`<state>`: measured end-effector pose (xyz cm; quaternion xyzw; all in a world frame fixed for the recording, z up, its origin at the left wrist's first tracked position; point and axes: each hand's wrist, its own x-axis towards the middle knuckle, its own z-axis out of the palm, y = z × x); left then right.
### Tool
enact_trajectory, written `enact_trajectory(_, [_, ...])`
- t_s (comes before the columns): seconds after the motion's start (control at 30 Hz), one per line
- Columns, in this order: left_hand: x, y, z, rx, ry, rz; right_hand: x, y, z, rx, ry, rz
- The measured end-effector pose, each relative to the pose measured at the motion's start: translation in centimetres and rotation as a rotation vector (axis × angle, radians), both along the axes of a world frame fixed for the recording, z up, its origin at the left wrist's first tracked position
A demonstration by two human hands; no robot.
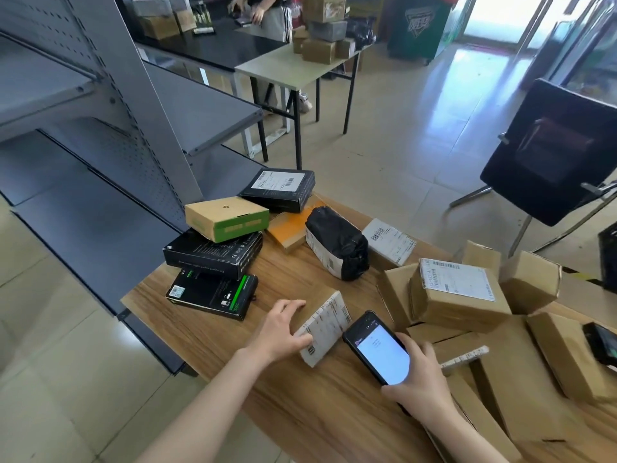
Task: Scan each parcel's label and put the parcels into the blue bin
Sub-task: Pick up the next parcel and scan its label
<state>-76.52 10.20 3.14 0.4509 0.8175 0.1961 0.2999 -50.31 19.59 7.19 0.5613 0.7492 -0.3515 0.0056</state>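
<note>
Our right hand (419,372) grips a handheld scanner (377,349), fingers curled round its lower end, lit screen up. Its top end sits just beside the label of a small cardboard parcel (325,324). Our left hand (283,329) grips that parcel, fingers over its top, thumb on the near corner. We see the parcel tipped up on the wooden table (233,345), between both hands. Brown boxes (457,292) are piled right, black boxes (213,252) stacked left, black bagged parcel (337,242) behind.

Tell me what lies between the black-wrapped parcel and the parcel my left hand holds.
Head view: only bare wooden table separates the black-wrapped parcel from the labelled parcel.
</note>
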Motion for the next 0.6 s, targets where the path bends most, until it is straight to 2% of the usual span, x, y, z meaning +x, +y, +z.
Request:
enact_trajectory(0.23, [-1.0,-1.1,-0.6,0.095,0.071,0.166,-0.8,-0.7,0.0,-0.025,0.01,0.026])
enact_trajectory(0.33, [-0.4,-1.4,-1.5,0.0,0.064,0.172,-1.0,-0.8,0.2,-0.021,-0.011,0.049])
enact_trajectory(0.43, [0.2,-1.4,-2.2,-0.069,0.142,0.245,-1.3,-0.5,0.7,0.003,-0.064,0.1])
enact_trajectory(0.53, [0.2,-1.3,-2.5,0.012,0.147,0.314,-1.9,0.2,1.6,0.072,-0.128,0.202])
enact_trajectory(0.6, [-0.4,-1.4,-2.3,0.086,0.129,0.28,-2.4,0.7,2.3,0.15,-0.161,0.279])
